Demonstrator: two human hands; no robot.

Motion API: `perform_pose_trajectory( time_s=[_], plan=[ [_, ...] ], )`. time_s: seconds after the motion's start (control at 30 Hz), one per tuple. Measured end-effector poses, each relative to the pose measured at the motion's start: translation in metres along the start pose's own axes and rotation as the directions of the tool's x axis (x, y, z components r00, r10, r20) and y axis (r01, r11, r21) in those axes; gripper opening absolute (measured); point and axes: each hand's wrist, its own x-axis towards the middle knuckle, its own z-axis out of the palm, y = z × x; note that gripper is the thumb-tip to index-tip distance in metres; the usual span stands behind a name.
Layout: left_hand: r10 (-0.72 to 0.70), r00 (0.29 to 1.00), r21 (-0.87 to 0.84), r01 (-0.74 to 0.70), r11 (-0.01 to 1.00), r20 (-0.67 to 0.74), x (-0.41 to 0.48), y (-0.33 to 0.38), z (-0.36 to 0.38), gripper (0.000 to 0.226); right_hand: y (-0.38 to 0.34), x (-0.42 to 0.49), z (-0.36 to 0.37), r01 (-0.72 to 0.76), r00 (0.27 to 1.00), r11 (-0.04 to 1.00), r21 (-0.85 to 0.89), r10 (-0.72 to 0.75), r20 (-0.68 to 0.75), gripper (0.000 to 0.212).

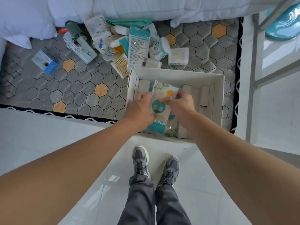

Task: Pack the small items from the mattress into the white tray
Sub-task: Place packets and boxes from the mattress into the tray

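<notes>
Item 1: my left hand [139,109]. Reaches over the white tray [178,72], fingers curled round the left edge of a packet [160,101].

Item 2: my right hand [181,103]. Opposite the left, fingertips pinching the same packet at its right edge. Both hands have hold of it.

Item 3: the packet. Soft and white, with a leaf print, a teal round label and an orange dot. It is held between my hands over the left half of the tray, inside the rim. I cannot tell whether its underside touches the tray. A teal and leaf-printed edge shows below my left wrist. I cannot tell whether that is the same packet or a second one.

Item 4: the white tray. Rectangular cardboard with upright dividers inside. It sits on the near right corner of the mattress [81,82], its near end at the mattress edge.

Item 5: the pile of small items [116,46]. On the mattress just beyond the tray:
- a tall teal-and-white pouch [138,47]
- a bundle of cotton swabs [121,64] touching the tray's far left corner
- a clear swab box [178,56]
- a grey-green round-headed object [75,30]
- assorted small cartons

Item 6: a blue box [45,61]. Lies alone on the mattress, well apart to the left of the pile.

Item 7: white bedding [146,7], bunched along the far side.

Item 8: my grey shoes [140,159] on the pale tiled floor [48,135].
</notes>
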Motion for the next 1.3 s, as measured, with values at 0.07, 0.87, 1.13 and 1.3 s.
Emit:
perform_pose_trajectory(
  time_s=[0.07, 0.87, 1.13, 1.3],
  plan=[
    [0.032, 0.999, 0.105, -0.029, 0.994, -0.030, 0.005, -0.004, 0.007, 0.083, -0.002, 0.015, 0.011, 0.052, 0.999, 0.990, -0.131, -0.050, 0.013, 0.024],
    [0.102, 0.891, 0.629, -0.390, 0.672, 0.443, 0.062, -0.006, 0.026, 0.079, 0.035, 0.013, 0.022, 0.491, 0.857, 0.060, -0.869, -0.210, 0.470, 0.077],
    [0.029, 0.882, 0.619, -0.353, 0.701, 0.471, 0.066, 0.006, 0.021, 0.087, 0.020, 0.011, 0.031, 0.452, 0.887, 0.077, -0.889, -0.147, 0.438, 0.090],
    [0.249, 0.898, 0.570, -0.425, 0.703, 0.363, 0.058, 0.009, -0.005, 0.076, 0.010, 0.009, 0.020, 0.495, 0.822, 0.215, -0.842, -0.429, 0.374, 0.061]
  ],
)
